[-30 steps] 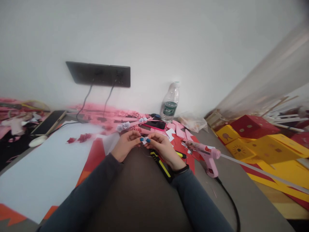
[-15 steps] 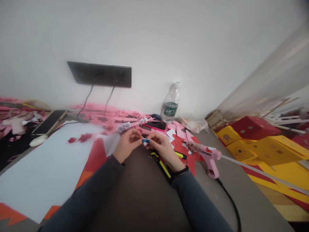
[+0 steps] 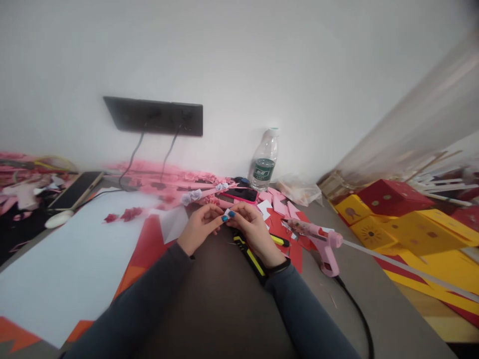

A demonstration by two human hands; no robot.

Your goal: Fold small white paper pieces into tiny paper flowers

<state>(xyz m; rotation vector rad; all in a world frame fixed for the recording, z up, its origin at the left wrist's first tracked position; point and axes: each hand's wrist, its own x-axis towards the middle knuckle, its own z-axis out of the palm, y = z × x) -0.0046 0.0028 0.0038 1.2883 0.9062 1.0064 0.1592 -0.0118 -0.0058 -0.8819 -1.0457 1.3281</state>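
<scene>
A small piece of white paper (image 3: 227,213) is pinched between the fingertips of both hands above the grey table. My left hand (image 3: 200,225) has its thumb and fingers closed on the paper's left side. My right hand (image 3: 256,232) grips it from the right, thumb nail showing blue. Below the right hand lie a black and yellow utility knife (image 3: 251,257) and another yellow and black tool (image 3: 280,240), partly hidden. Just beyond the hands are pale lilac paper flowers (image 3: 191,197) on a pink stem.
At right rests a pink glue gun (image 3: 322,243) with a black cord. A water bottle (image 3: 264,162) stands by the wall near pink paper pieces (image 3: 279,203). White sheets (image 3: 75,264) cover the left side; yellow and red paper boxes (image 3: 396,219) sit far right.
My fingertips have shifted slightly right and up with the white paper, and the left thumb has changed its position on it. The things on the table stay put.
</scene>
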